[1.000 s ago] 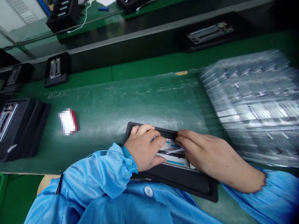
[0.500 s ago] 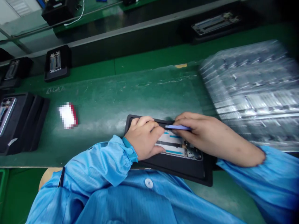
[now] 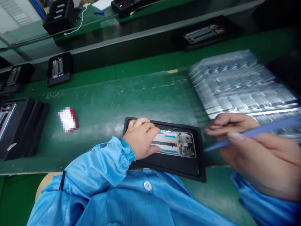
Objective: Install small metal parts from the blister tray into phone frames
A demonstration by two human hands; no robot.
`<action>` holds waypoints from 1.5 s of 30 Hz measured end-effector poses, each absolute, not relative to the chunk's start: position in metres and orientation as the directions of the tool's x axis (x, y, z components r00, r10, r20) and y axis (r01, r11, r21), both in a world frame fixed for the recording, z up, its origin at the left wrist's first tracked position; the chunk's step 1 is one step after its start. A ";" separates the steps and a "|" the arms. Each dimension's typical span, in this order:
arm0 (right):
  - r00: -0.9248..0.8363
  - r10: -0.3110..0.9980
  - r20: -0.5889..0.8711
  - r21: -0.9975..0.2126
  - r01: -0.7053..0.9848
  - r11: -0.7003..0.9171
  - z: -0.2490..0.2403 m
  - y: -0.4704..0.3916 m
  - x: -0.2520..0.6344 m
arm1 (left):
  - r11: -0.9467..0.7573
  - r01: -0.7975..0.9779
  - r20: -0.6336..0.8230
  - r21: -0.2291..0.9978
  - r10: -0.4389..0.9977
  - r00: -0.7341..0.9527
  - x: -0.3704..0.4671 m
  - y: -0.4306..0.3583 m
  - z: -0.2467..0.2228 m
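A black tray lies on the green mat in front of me, holding an opened phone frame with white and blue strips inside. My left hand rests on the left end of the frame, fingers pressing it down. My right hand is raised to the right of the tray, clear of it, and grips a thin blue plastic stick whose tip points left toward the tray's right edge. Both arms wear blue sleeves.
A stack of clear plastic trays sits at the right. Black fixtures with phone frames stand at the far left, back left and on the dark conveyor. A small red and white object lies left.
My right hand has lifted off the phone frame and pulled away to the right with the blue stick. The left hand has stayed on the frame.
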State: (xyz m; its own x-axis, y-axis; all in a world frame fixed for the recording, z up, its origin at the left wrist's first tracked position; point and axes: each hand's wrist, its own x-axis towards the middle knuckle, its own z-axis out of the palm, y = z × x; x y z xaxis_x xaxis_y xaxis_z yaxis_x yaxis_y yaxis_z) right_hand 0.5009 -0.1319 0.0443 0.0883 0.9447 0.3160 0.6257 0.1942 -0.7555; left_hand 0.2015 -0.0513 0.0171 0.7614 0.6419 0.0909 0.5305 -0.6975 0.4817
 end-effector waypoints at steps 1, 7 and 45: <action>0.114 0.948 0.296 -0.786 0.593 0.175 0.040 -0.136 0.498 | -0.699 0.531 0.093 0.479 0.642 0.761 0.201 -0.051 0.017; 0.071 0.982 0.175 -0.767 0.636 0.091 0.012 -0.130 0.479 | -0.697 0.540 0.073 0.472 0.641 0.764 0.201 -0.050 0.017; -0.056 0.914 0.402 -0.628 0.710 0.320 0.008 -0.120 0.468 | -0.699 0.536 0.063 0.474 0.634 0.771 0.200 -0.050 0.016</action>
State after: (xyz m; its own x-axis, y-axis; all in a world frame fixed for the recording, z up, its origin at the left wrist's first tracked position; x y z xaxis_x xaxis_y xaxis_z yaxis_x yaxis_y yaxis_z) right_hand 0.4675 -0.1201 0.0080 -0.0561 0.9140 0.4019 0.7099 0.3196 -0.6276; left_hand 0.2002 -0.0499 0.0164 0.7706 0.6341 0.0635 0.5359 -0.6987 0.4739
